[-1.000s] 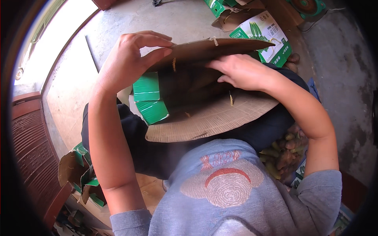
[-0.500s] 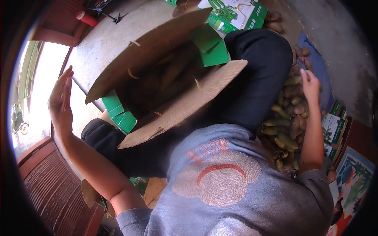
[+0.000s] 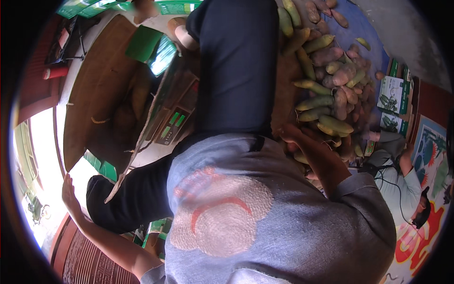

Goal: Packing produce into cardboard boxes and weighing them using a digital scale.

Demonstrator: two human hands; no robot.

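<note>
A seated person's dark-trousered leg (image 3: 239,71) runs from the top centre down to the lap, standing between an opened cardboard box on the left and a vegetable pile on the right. The cardboard box (image 3: 87,90) fills the upper left, tilted, its brown flaps spread and green end flaps (image 3: 144,43) showing; some vegetables (image 3: 138,97) lie dimly inside. Between box and leg sits a scale (image 3: 172,125) with a lit green display. The pile of yellow-green and reddish-brown vegetables (image 3: 344,75) spreads across the upper right, partly over a blue sheet (image 3: 359,21). Beyond it, at right, are white-and-green printed boxes (image 3: 392,97), and below these a co-worker in a pale top (image 3: 399,191). Carved reddish wood furniture (image 3: 90,253) occupies the lower left.

The left arm reaches out to the left edge; the left hand (image 3: 71,196) is raised, flat and extended, its fingertips at the box's lower corner, contact unclear. The right arm is bent, the right hand (image 3: 289,133) low beside the lap at the pile's near edge, fingers curled and shadowed; whether they grip anything cannot be told.
</note>
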